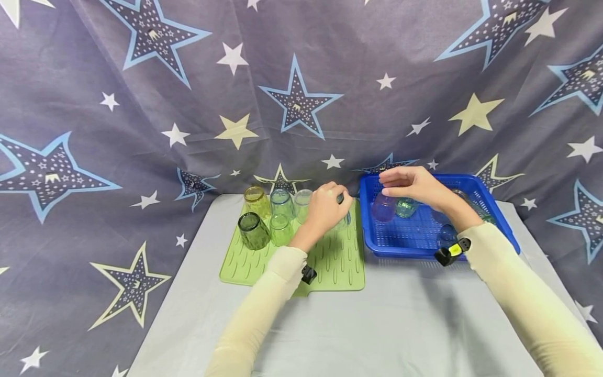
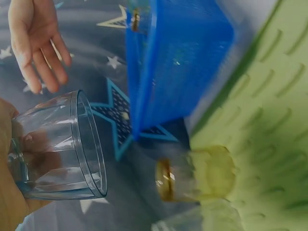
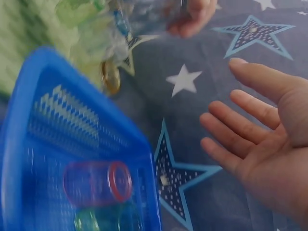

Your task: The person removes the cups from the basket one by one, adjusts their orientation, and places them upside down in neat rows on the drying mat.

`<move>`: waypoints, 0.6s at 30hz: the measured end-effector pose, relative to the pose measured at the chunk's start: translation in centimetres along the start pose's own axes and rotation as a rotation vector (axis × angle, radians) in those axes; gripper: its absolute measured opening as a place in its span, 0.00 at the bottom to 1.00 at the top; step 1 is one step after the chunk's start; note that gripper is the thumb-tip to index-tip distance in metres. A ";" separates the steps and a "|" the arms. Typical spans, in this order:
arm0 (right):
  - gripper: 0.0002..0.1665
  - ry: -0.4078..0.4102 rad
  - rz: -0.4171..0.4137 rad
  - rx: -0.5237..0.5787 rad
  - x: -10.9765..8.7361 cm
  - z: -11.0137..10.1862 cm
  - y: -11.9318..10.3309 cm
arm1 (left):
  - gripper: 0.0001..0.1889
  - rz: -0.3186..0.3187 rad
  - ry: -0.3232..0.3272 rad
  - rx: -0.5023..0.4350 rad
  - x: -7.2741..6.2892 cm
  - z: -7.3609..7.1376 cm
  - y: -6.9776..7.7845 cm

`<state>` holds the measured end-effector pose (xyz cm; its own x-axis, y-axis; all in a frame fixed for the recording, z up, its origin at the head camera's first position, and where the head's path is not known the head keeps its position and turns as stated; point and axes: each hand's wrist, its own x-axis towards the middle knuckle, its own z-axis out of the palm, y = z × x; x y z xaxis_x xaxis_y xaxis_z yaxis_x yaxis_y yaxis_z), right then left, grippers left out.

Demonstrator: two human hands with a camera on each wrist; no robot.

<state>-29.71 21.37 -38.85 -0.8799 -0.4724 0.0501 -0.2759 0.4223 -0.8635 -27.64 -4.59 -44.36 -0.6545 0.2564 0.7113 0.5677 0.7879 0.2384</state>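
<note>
My left hand [image 1: 326, 208] grips a clear, faintly blue glass [image 2: 79, 149] by its base end above the right part of the green drying mat [image 1: 242, 264]. The rim of that glass faces down toward the mat. Behind it, an upturned amber-based glass [image 2: 192, 175] stands on the mat, mostly hidden by my hand in the head view. My right hand [image 1: 416, 186] is over the left end of the blue basket [image 1: 400, 252], fingers extended and holding nothing. Under its fingers lie a pink-purple glass [image 1: 383, 208] and a green glass [image 1: 406, 208].
On the mat's left part stand upturned glasses: yellow [image 1: 256, 201], blue [image 1: 281, 203], dark green [image 1: 253, 230], light green [image 1: 281, 229] and a pale one [image 1: 302, 201]. A dark blue glass [image 1: 446, 236] and others lie in the basket. A starry curtain [image 1: 301, 99] hangs behind the table [image 1: 377, 324].
</note>
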 end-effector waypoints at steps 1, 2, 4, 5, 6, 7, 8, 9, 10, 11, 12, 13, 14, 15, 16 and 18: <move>0.28 -0.006 0.001 -0.042 0.1 -0.2 0.1 | 0.11 0.001 -0.001 0.002 -0.3 0.1 -0.4; 0.28 -0.014 0.005 -0.087 0.1 -0.4 0.2 | 0.11 0.002 -0.006 0.006 -0.6 0.1 -0.7; 0.28 -0.027 0.013 -0.174 0.3 -0.8 0.3 | 0.11 -0.004 -0.022 0.017 -1.2 0.2 -1.4; 0.29 -0.035 0.018 -0.222 0.3 -1.0 0.4 | 0.11 -0.009 -0.034 0.025 -1.5 0.1 -1.7; 0.29 -0.044 0.021 -0.270 0.4 -1.2 0.5 | 0.11 -0.015 -0.048 0.034 -1.8 0.1 -2.0; 0.30 -0.052 0.025 -0.312 0.5 -1.3 0.7 | 0.11 -0.023 -0.064 0.040 -2.1 0.1 -2.3; 0.30 -0.058 0.031 -0.351 0.6 -1.3 0.8 | 0.11 -0.031 -0.079 0.049 -2.4 0.1 -2.6; 0.30 -0.063 0.033 -0.388 0.7 -1.4 1.0 | 0.12 -0.042 -0.096 0.056 -2.7 0.1 -2.9; 0.30 -0.067 0.035 -0.424 0.8 -1.5 1.2 | 0.12 -0.050 -0.110 0.063 -2.9 0.1 -3.2; 0.30 -0.072 0.036 -0.460 0.9 -1.5 1.4 | 0.12 -0.058 -0.127 0.070 -3.2 0.2 -3.4; 0.30 -0.078 0.038 -0.491 1.0 -1.6 1.6 | 0.12 -0.068 -0.146 0.076 -3.5 0.3 -3.7; 0.30 -0.082 0.039 -0.517 1.1 -1.6 1.8 | 0.12 -0.075 -0.162 0.082 -3.7 0.4 -4.0; 0.30 -0.087 0.041 -0.543 1.2 -1.6 2.0 | 0.13 -0.082 -0.178 0.085 -4.0 0.4 -4.3; 0.30 -0.093 0.045 -0.560 1.3 -1.6 2.2 | 0.13 -0.090 -0.194 0.086 -4.2 0.5 -4.6; 0.30 -0.098 0.050 -0.579 1.4 -1.6 2.4 | 0.13 -0.099 -0.208 0.085 -4.4 0.6 -4.9; 0.31 -0.115 0.064 -0.608 1.7 -1.5 2.8 | 0.13 -0.112 -0.230 0.082 -4.9 0.8 -5.4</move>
<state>-32.56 22.94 -40.46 -0.8641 -0.4974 -0.0764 -0.4242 0.8017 -0.4211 -27.89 -9.63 -49.70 -0.8125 0.2787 0.5120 0.4494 0.8589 0.2457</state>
